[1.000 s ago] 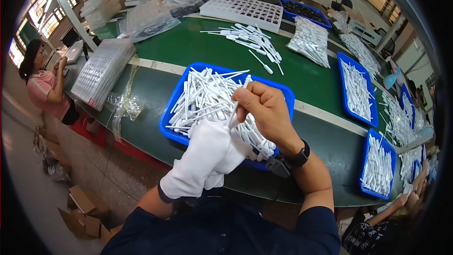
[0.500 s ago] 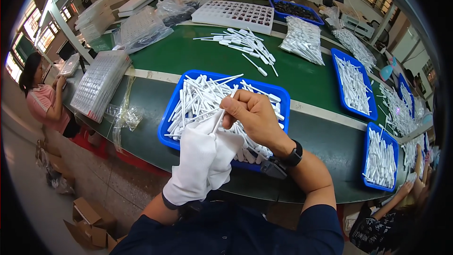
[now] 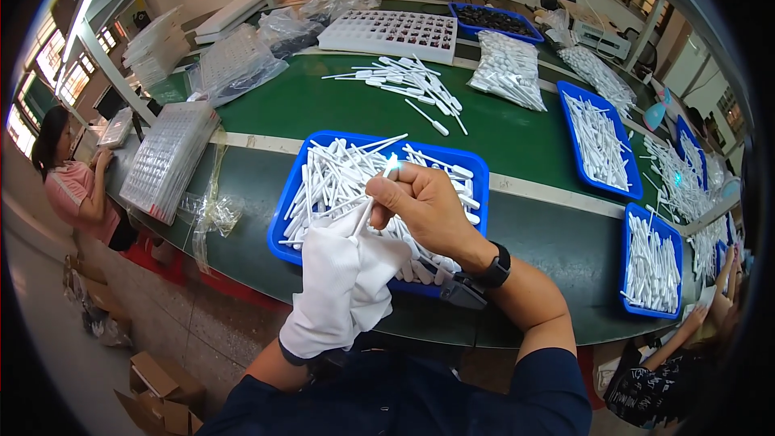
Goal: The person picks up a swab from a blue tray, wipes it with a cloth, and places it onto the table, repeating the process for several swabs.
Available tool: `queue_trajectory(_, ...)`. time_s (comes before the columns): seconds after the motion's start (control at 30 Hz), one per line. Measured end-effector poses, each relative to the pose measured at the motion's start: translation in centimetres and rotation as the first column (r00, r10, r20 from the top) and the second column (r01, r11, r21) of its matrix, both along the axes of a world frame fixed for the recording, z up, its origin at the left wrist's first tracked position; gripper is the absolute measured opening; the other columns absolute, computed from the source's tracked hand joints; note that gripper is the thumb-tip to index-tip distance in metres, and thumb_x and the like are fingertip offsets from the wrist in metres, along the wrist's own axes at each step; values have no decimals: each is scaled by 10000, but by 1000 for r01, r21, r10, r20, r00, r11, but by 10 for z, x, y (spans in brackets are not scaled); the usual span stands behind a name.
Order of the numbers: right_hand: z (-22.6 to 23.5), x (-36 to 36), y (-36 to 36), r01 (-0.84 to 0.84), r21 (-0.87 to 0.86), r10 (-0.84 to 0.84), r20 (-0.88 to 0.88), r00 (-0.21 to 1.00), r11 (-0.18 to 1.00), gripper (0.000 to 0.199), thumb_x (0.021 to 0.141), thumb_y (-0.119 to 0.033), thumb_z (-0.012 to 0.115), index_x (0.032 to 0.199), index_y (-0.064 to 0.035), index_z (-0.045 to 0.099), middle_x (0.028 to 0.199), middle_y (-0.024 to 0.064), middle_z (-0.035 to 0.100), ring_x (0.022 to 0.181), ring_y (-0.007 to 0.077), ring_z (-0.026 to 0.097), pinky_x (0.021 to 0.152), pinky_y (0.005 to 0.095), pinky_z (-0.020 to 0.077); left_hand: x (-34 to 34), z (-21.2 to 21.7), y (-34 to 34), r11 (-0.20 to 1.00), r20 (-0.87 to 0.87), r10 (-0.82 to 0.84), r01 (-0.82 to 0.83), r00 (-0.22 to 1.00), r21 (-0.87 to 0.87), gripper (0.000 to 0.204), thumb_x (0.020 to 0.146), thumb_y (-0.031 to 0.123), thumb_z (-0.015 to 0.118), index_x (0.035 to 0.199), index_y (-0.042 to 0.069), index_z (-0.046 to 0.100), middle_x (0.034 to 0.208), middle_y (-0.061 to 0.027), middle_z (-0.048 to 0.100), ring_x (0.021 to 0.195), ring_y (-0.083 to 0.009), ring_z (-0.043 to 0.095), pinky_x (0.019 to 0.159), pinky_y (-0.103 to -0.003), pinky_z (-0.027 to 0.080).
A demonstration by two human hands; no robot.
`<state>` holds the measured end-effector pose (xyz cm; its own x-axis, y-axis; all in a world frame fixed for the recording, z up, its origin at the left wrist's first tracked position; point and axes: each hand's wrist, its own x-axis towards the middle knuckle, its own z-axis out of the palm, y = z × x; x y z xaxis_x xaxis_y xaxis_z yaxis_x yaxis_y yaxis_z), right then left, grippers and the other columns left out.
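Head view: bare right hand (image 3: 424,208) curled tight over the near blue tray (image 3: 284,203), fingers closed on one white plastic pipette (image 3: 373,198), tip poking up past the thumb, stem slanting down into the gloved left hand (image 3: 349,287). Left hand in a white cloth glove, fingers folded loosely about the pipette's lower end; how firm that hold is, hard to tell under the cloth. Tray heaped with loose pipettes, resting on the green table (image 3: 517,133) at the near edge.

Risks, judged from this: thin stem bent or kinked between two closed hands if twisted or pulled unevenly. Slack glove cloth snagging the stem and letting it slip out, down past the table edge toward the floor. Right forearm low above the heap, so neighbouring pipettes easily swept over the tray wall. Small dark tool (image 3: 462,291) beside the wristwatch (image 3: 494,268), right at the rim, likewise prone to a knock.
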<state>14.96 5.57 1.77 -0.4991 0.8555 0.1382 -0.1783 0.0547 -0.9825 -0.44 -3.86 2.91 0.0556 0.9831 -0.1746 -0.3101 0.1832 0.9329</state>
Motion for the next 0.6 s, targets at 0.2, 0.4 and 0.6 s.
queue_trajectory(0.2,-5,-3,2,-15,-5,15,-32,999,1000,248,1038,-201,656,927,20,659,749,70,716,665,99,666,645,243,530,-9,-17,-2,998,-112,41,-36,993,50,201,995,133,521,1134,25,618,908,-46,654,751,-106,662,615,-255,542)
queue_trajectory(0.4,-4,-2,0,-6,-48,2,-85,996,999,265,1034,-199,664,861,-4,621,731,74,707,658,100,660,638,244,525,-15,-43,-24,977,-346,7,68,938,202,313,987,207,560,1270,75,549,1001,-102,655,785,-170,678,580,-341,549)
queue_trajectory(0.6,-2,3,-3,-7,-50,6,-21,1000,999,238,1017,-172,683,859,-10,611,745,80,708,658,110,662,634,245,526,-18,-40,-21,946,541,26,154,841,-286,379,969,284,600,1297,102,547,988,-92,639,683,-212,618,587,-386,522)
